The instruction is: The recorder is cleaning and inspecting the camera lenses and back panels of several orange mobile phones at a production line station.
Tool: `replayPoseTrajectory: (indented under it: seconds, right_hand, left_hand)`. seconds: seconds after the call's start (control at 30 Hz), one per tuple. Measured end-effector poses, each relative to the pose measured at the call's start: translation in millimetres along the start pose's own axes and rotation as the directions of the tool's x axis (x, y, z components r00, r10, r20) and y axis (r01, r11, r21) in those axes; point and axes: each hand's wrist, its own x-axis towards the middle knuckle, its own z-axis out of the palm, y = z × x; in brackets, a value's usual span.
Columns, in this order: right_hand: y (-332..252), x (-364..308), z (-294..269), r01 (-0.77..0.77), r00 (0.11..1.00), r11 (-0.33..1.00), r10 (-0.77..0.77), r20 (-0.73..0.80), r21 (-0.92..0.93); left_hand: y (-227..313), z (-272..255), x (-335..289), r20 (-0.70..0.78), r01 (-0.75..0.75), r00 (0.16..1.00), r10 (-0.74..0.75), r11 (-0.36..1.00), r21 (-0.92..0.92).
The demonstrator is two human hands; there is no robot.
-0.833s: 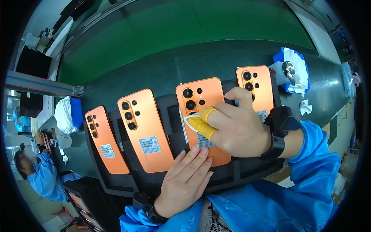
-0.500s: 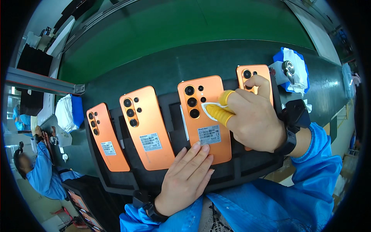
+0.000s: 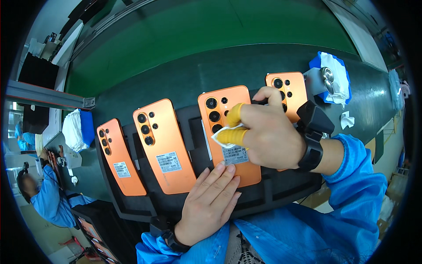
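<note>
An orange smartphone [image 3: 247,172] lies back up in the black tray, its cameras at the upper left and a white label in the middle. My left hand [image 3: 209,206] rests on its lower left edge, fingers stretched out flat. Yellow finger cots cover two fingers of my right hand [image 3: 274,136], which pinches a folded white wipe [image 3: 223,136] against the phone's back, between the cameras and the label. Part of the label is hidden by that hand. To the left lie two more orange phones [image 3: 169,136] [image 3: 125,154]; another phone [image 3: 295,83] is partly behind my right hand.
The black foam tray [image 3: 272,196] sits on a dark green bench. At the right is a blue box of white wipes [image 3: 337,75], with a crumpled wipe [image 3: 347,119] nearby. Another wipe box [image 3: 85,125] stands left. A co-worker in blue [image 3: 50,209] is at far left.
My right hand has moved left and slightly down with the wipe, from the right of the cameras to just above the label. My left hand has stayed nearly in place.
</note>
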Motion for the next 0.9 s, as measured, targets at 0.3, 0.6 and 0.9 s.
replayPoseTrajectory:
  seconds: [0.3,0.6,0.9]
  right_hand:
    - [5,-1,-8,-0.084,0.996,0.996,0.085,-0.018,0.041]
    - [-11,-12,-12,0.016,1.0,1.0,-0.016,0.016,-0.017]
    - [19,-91,-96,-0.555,0.78,0.827,0.554,-0.292,0.086]
  left_hand:
    - [-1,-1,0,0.012,0.005,1.0,-0.005,1.0,-0.011]
    - [3,-2,5,-0.007,-0.035,0.999,0.035,0.999,-0.027]
    - [5,3,5,-0.004,-0.043,0.999,0.043,0.999,0.026]
